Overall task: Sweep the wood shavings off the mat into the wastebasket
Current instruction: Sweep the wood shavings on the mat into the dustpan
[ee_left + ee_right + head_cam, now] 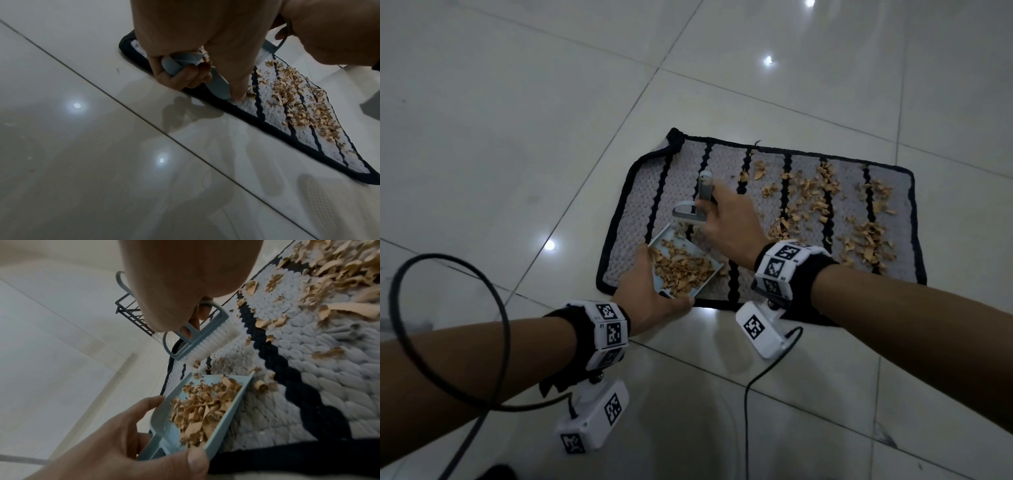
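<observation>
Dustpan half loaded, brush up off the mat.
My left hand (pixel 645 298) grips the pale blue dustpan (pixel 207 417) at the mat's (pixel 678 178) near-left corner, shavings (pixel 683 269) heaped inside. My right hand (pixel 729 222) fingers clench the brush (pixel 197 335) handle, bristles just above the weave. More shavings (pixel 825 212) litter the mat's right half on the floor (pixel 517 120).

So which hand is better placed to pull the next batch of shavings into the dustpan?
Right hand: it holds the brush beside the remaining shavings, while the left hand holds the dustpan.
</observation>
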A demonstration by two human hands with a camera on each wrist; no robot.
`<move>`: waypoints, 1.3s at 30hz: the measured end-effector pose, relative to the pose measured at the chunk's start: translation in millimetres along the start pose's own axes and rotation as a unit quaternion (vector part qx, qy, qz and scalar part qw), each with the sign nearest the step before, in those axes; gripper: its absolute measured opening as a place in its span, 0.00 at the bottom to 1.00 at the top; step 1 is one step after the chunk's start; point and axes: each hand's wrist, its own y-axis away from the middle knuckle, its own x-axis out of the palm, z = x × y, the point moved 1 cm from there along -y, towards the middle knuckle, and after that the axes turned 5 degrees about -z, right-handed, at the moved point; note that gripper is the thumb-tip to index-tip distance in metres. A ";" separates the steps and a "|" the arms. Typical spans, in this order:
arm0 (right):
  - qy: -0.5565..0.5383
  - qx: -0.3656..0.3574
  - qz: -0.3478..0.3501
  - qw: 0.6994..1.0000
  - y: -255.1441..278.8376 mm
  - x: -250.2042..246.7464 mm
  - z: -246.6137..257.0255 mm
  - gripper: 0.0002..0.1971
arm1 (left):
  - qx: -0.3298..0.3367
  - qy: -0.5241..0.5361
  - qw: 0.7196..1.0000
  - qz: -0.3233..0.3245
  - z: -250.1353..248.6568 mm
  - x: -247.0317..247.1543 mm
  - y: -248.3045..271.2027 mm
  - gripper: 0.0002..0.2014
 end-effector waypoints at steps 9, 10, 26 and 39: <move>-0.023 -0.016 0.040 0.999 26.6 -8.4 3.5 0.03 | -0.009 0.049 0.999 -0.003 -0.5 3.3 7.8 0.50; -0.027 -0.010 0.019 0.999 23.5 -11.6 2.8 0.04 | -0.010 0.054 0.998 -0.002 -1.7 3.3 10.7 0.52; -0.206 0.127 0.030 0.970 -5.5 56.5 22.1 0.17 | -0.072 0.021 0.992 -0.106 38.9 -46.7 84.7 0.54; -0.117 0.182 -0.128 0.968 8.6 -16.9 -37.0 0.13 | -0.060 0.014 0.997 -0.043 38.8 -50.0 64.9 0.58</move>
